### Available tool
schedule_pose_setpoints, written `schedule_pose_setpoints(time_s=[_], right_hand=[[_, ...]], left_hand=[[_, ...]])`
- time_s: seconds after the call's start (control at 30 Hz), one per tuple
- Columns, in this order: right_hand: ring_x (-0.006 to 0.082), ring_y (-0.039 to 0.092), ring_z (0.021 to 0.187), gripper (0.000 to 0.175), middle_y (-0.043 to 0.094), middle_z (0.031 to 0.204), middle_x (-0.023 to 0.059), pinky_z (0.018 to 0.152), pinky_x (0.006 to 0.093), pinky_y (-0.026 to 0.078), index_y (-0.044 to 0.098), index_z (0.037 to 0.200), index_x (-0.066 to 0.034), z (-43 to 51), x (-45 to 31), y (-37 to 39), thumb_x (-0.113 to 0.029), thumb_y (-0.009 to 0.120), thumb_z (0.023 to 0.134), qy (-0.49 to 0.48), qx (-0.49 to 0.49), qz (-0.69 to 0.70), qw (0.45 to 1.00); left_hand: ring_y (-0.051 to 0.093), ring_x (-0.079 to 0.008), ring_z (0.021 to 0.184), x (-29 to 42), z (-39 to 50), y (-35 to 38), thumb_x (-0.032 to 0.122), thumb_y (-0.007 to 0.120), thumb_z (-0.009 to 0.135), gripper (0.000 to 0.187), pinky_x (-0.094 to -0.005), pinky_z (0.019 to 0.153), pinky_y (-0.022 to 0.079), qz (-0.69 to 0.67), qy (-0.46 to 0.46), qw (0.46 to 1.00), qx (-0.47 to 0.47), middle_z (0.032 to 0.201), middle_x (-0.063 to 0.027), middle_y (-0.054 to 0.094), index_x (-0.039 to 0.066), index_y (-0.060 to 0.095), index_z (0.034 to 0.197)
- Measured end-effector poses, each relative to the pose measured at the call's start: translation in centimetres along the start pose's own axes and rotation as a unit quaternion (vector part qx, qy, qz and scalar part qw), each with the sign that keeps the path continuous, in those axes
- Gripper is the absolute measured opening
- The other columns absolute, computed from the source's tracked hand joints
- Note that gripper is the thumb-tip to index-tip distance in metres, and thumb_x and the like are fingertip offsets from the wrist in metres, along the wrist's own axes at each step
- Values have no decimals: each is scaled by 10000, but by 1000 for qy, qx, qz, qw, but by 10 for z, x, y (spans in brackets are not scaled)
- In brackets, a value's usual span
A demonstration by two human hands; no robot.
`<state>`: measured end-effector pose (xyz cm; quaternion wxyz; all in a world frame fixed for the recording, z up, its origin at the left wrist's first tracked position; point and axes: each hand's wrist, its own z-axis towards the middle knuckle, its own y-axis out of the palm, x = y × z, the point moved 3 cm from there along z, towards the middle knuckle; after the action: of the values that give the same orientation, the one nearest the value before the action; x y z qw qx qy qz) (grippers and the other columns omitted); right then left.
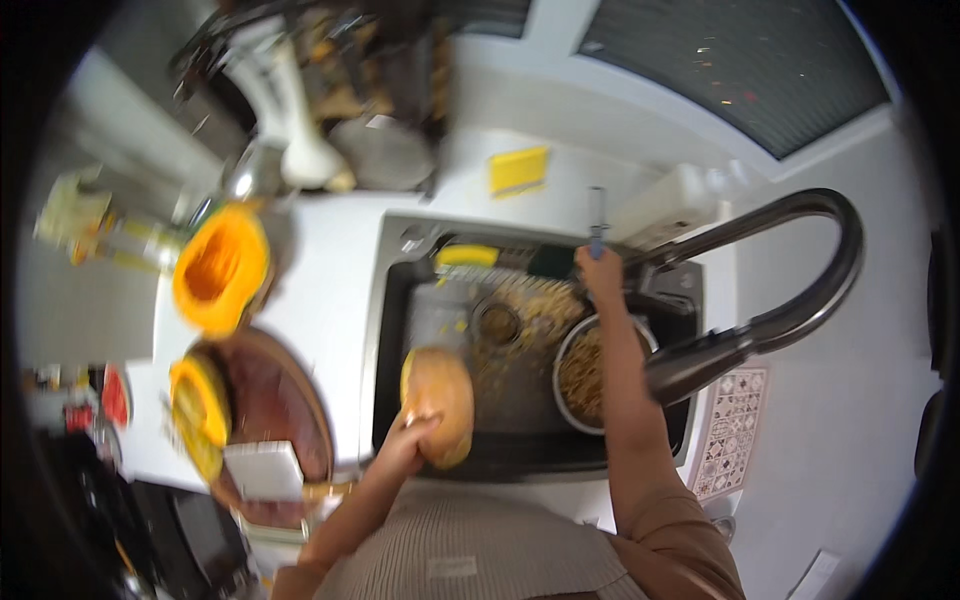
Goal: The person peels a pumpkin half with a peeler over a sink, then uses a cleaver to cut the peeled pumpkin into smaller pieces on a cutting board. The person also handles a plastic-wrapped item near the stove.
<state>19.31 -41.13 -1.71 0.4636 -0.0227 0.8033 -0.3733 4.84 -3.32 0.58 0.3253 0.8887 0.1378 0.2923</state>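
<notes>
My left hand (pixel 409 444) grips a pale orange piece of squash (pixel 442 405) over the near left part of the dark sink (pixel 517 442). At the sink's far right edge, my right hand (pixel 602 276) is closed around the blue handle of what looks like a vegetable peeler (pixel 597 225), its metal end pointing away from me. Under my right forearm, partly hidden, a metal bowl (pixel 561 397) holds a brown, crumbly mass. Pale scraps (pixel 544 304) lie around the drain (pixel 498 324).
A hollowed squash half (pixel 225 266) stands on the counter at left. Nearer, a round wooden board (pixel 277 390) carries a cut squash piece (pixel 196 401) and a broad-bladed cleaver (pixel 264 471). The curved faucet (pixel 840 225) arches over the sink's right side. A yellow cloth (pixel 519 171) lies behind.
</notes>
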Motion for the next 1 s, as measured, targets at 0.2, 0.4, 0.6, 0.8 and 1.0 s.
schedule_pose_setpoints(time_s=[0.2, 0.4, 0.6, 0.8, 1.0], right_hand=[[231, 554, 645, 387, 593, 754, 94, 590, 362, 407, 548, 1070, 0, -165, 43, 39, -305, 632, 847, -78, -115, -98, 985], [167, 554, 668, 364, 610, 816, 64, 629, 300, 437, 544, 1034, 17, -259, 38, 31, -322, 568, 902, -33, -257, 10, 966], [42, 394, 496, 393, 555, 785, 15, 473, 227, 335, 502, 1133, -23, -291, -1, 44, -334, 577, 905, 101, -294, 297, 903], [57, 400, 479, 324, 535, 768, -9, 453, 213, 355, 553, 1027, -89, -301, 16, 66, -379, 591, 889, 268, -309, 500, 763], [102, 436, 490, 343, 543, 639, -32, 479, 263, 392, 602, 917, -86, -301, 46, 64, -416, 507, 931, 212, -381, 548, 714]], left_hand=[[488, -191, 1139, 11, -22, 9, 99, 704, 773, 660, -343, 970, 390, 105, 89, 990, -37, 1220, -84, 512, 45, 359, 1333], [499, -146, 1091, 2, -39, 6, 167, 727, 785, 630, -294, 933, 405, 159, 55, 983, -66, 1182, -57, 524, 45, 390, 1303], [487, -147, 1068, -9, -55, 16, 125, 717, 731, 652, -267, 929, 377, 284, 8, 935, -211, 1159, -74, 522, 16, 401, 1290], [438, -147, 1130, -21, -57, 17, 194, 746, 742, 734, -293, 974, 345, 317, -46, 923, -214, 1241, -81, 473, 21, 350, 1336], [460, -139, 1099, -28, -78, 23, 195, 739, 751, 652, -284, 948, 362, 310, 65, 913, -256, 1172, -68, 511, 14, 408, 1283]])
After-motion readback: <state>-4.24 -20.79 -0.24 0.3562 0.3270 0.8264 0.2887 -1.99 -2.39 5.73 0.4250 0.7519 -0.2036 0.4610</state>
